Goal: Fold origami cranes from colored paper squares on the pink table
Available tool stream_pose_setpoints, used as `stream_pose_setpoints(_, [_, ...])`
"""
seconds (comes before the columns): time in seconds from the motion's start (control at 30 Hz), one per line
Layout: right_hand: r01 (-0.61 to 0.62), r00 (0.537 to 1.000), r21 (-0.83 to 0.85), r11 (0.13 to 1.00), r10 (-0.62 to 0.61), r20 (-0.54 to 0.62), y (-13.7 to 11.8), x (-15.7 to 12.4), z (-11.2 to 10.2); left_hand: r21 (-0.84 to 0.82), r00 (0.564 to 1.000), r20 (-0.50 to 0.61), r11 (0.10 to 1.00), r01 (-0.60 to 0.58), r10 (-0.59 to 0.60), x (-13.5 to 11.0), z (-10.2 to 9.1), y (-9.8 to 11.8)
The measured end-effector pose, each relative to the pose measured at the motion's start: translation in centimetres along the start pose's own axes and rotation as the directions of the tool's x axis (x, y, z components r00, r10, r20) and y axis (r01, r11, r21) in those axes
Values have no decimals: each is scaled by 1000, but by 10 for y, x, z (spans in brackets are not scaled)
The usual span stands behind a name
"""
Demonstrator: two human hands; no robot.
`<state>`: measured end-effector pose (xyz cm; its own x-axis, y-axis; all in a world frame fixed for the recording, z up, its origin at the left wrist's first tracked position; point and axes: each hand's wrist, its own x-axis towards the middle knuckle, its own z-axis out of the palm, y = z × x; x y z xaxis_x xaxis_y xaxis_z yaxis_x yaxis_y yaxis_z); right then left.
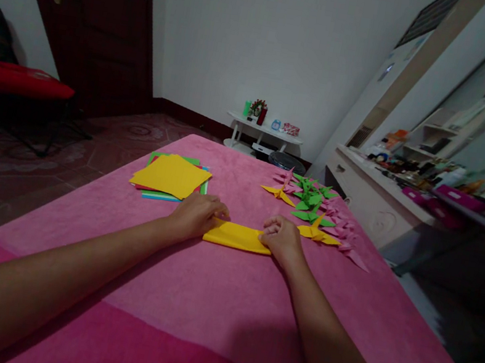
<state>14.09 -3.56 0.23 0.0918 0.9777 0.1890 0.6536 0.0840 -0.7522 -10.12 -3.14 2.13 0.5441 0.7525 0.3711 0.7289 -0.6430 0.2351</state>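
A yellow sheet of paper (236, 236), folded into a long strip, lies on the pink cloth (212, 301). My left hand (196, 214) rests on its left end with the fingers curled down and pinching the edge. On the strip's right end sits my right hand (282, 239), fingers bent and pressed onto the paper. Both hands grip the same sheet.
A stack of coloured square sheets (171, 177), yellow on top, lies behind my left hand. Several folded paper figures (312, 209) in green, pink and yellow lie behind my right hand. A white low table (264, 130), a dresser (376, 195) and a dark door (89, 10) stand further off.
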Motion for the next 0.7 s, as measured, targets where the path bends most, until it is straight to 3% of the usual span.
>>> stream_pose_setpoints(0.1, [-2,1000,-17,1000,2,2,-1,0,0,89,965,27,961,-263,262,7,-8,1])
stream_pose_setpoints(0.17, [-6,1000,-14,1000,6,4,-1,-1,0,39,863,141,868,-495,486,15,-14,1])
stream_pose_setpoints(0.23, [-1,1000,-5,1000,1,11,0,-1,0,-59,742,227,770,-636,630,23,-18,2])
stream_pose_setpoints(0.27, [2,1000,-1,1000,-2,13,1,-1,0,-95,707,253,744,-661,660,27,-20,3])
stream_pose_setpoints(0.43, [2,1000,2,1000,-2,21,5,1,1,-143,612,428,719,-680,665,48,-26,17])
stream_pose_setpoints(0.53, [1,1000,-2,1000,-1,22,6,2,2,-86,644,505,776,-625,575,51,-24,28])
stream_pose_setpoints(0.6, [-2,1000,-1,1000,2,21,7,2,2,-40,736,463,841,-540,494,47,-17,31])
stream_pose_setpoints(0.7, [-7,1000,6,1000,7,15,8,2,2,-46,913,274,953,-301,302,34,0,29])
